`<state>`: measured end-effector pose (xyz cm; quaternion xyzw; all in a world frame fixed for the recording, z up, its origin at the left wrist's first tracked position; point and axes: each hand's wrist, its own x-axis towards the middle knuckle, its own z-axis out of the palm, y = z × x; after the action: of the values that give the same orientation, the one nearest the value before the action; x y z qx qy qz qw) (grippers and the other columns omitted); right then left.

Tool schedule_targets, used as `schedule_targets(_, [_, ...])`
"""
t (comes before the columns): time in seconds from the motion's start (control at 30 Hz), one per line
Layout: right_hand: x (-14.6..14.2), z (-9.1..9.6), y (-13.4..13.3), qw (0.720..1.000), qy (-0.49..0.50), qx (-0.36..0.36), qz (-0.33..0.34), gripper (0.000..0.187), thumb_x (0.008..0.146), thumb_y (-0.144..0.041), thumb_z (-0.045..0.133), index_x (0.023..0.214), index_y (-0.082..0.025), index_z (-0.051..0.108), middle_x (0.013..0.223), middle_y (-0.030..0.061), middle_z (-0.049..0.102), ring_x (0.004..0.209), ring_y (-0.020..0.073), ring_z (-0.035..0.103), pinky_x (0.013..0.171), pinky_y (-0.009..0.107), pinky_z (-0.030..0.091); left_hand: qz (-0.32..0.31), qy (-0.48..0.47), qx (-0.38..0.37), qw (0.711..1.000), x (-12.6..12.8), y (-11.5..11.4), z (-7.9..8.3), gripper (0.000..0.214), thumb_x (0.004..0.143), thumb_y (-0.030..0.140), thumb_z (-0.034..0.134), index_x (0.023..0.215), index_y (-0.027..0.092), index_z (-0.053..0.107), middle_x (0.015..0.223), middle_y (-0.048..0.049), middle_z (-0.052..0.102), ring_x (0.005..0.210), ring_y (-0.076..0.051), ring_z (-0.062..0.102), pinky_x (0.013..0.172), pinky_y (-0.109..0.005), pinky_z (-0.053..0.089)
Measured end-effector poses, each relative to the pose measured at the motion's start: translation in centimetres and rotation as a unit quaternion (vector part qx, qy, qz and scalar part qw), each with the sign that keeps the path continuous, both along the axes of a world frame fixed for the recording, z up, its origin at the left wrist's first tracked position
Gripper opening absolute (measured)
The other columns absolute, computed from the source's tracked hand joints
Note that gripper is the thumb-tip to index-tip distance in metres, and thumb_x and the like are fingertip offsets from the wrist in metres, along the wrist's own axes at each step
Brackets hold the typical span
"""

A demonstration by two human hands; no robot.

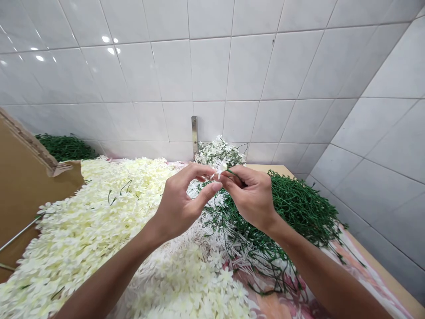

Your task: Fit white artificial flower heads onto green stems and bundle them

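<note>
My right hand (252, 197) pinches the green plastic stem (234, 174) of a small white artificial flower (221, 168). My left hand (177, 206) is raised opposite it, its thumb and forefinger curved into a ring. The forefinger tip meets the flower's petals, and the thumb rests close to my right fingers. Beneath my hands lies a mound of cream artificial blossoms (83, 230), with a tangle of green stems (299, 208) to the right. White flower sprays (217, 153) are heaped just beyond my hands.
Another green stem pile (66, 148) lies at the back left, beside a brown cardboard sheet (23, 190) with a thin metal rod (20, 235). White tiled walls (172, 71) rise behind and right, with a metal bracket (194, 135). A floral cloth (275, 305) covers the wooden table (388, 274).
</note>
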<state>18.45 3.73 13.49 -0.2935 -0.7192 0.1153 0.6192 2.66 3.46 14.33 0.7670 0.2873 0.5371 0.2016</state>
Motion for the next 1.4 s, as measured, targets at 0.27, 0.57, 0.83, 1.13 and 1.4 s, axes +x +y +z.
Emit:
schedule_targets(0.27, [-0.2, -0.2, 0.1, 0.999, 0.001, -0.031, 0.040, 0.029, 0.080, -0.016, 0.065, 0.056, -0.016, 0.049, 0.052, -0.0071, 0.031, 0.046, 0.0044, 0.026, 0.042, 0.021, 0.022, -0.197, -0.101, -0.253, 0.942, -0.4, 1.1, 0.5, 0.011, 0.083, 0.028, 0.065, 0.086, 0.017, 0.065, 0.078, 0.0003, 0.066, 0.069, -0.008, 0.063, 0.065, -0.018, 0.054])
schedule_targets(0.57, [1.2, 0.7, 1.2, 0.913, 0.266, -0.177, 0.255, 0.041, 0.088, -0.037, 0.054, 0.053, -0.020, 0.041, 0.042, -0.0083, 0.021, 0.037, 0.0060, 0.020, 0.041, 0.025, 0.022, -0.168, -0.201, -0.271, 0.926, -0.5, 1.6, 0.6, 0.008, 0.077, 0.022, 0.071, 0.079, 0.016, 0.066, 0.072, -0.0009, 0.071, 0.064, -0.010, 0.067, 0.065, -0.020, 0.056])
schedule_targets(0.83, [1.5, 1.8, 0.6, 0.878, 0.333, -0.244, 0.241, 0.057, 0.092, -0.057, 0.034, 0.052, -0.018, 0.021, 0.043, -0.0054, 0.015, 0.038, 0.0083, 0.015, 0.042, 0.026, 0.023, -0.133, -0.173, -0.290, 0.932, 0.3, 2.0, -0.5, 0.019, 0.078, 0.031, 0.069, 0.082, 0.013, 0.065, 0.112, -0.0111, 0.065, 0.101, -0.020, 0.064, 0.079, -0.031, 0.059])
schedule_targets(1.13, [0.5, 0.6, 1.1, 0.898, 0.282, -0.184, 0.282, 0.047, 0.091, -0.043, 0.046, 0.053, -0.019, 0.034, 0.045, -0.0053, 0.025, 0.039, 0.0076, 0.026, 0.046, 0.026, 0.028, -0.177, -0.185, -0.317, 0.913, 0.7, 1.6, -0.4, 0.016, 0.076, 0.023, 0.071, 0.077, 0.013, 0.060, 0.074, -0.0045, 0.069, 0.072, -0.014, 0.069, 0.072, -0.025, 0.058])
schedule_targets(1.4, [-0.8, -0.8, 0.4, 0.988, 0.090, -0.107, 0.067, 0.015, 0.090, -0.033, 0.052, 0.083, -0.021, 0.048, 0.084, 0.0016, 0.046, 0.078, 0.0130, 0.047, 0.072, 0.029, 0.043, -0.164, -0.186, -0.265, 0.932, 0.7, 1.5, -0.5, 0.015, 0.076, 0.025, 0.071, 0.076, 0.014, 0.061, 0.074, -0.0031, 0.067, 0.071, -0.012, 0.065, 0.071, -0.026, 0.057])
